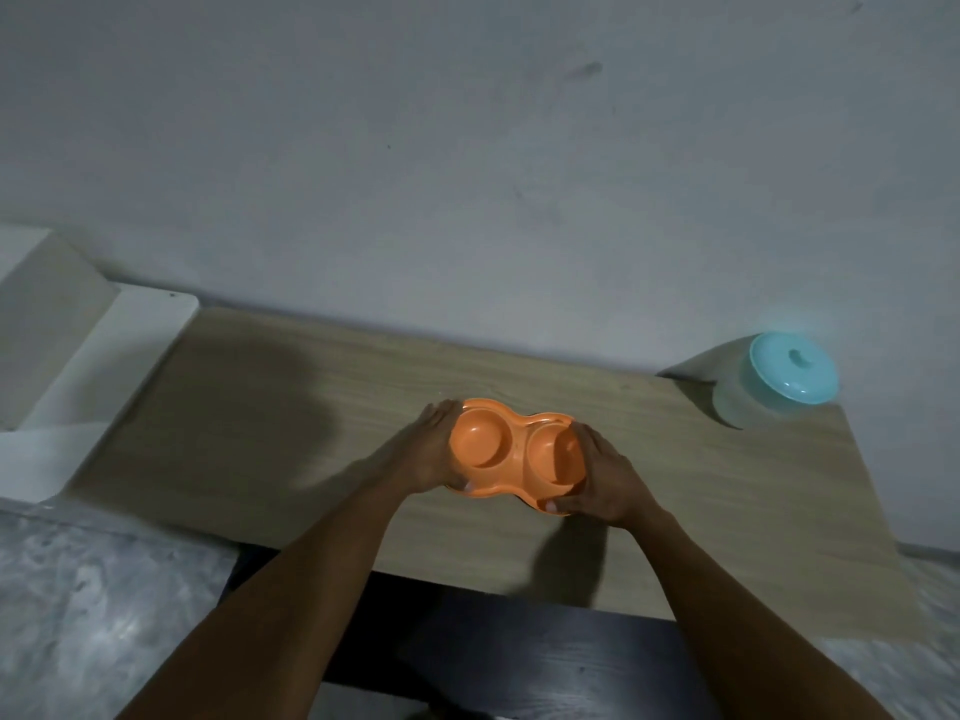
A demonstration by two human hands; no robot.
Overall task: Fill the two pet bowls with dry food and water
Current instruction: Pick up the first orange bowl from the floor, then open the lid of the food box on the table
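A person is standing at a wooden bench (322, 387) and looking down at it. Both bare arms are reaching forward over the bench.

An orange double bowl (514, 452) is sitting near the middle of the bench. It is one piece of plastic with two round cups side by side. Both cups are looking empty, with no food and no water showing inside them.

The left hand (426, 452) is holding the left end of the double bowl. Its fingers are curling around the far rim and its thumb is pressing on the near rim. The right hand (605, 478) is holding the right end the same way, with its fingers lying over the edge of the right cup and its thumb at the near rim. So both hands are gripping the bowl, one at each end. I cannot tell if the bowl is resting on the bench or being lifted just off it.

A clear jar (748, 397) with a light blue lid (792, 368) is standing at the far right corner of the bench, well apart from the bowl. The lid is sitting on the jar and has a small knob on top. What is inside the jar is too blurry to tell.

A grey wall (467, 148) is rising behind the bench. A white shelf (104, 350) is sitting just beside the left end of the bench.
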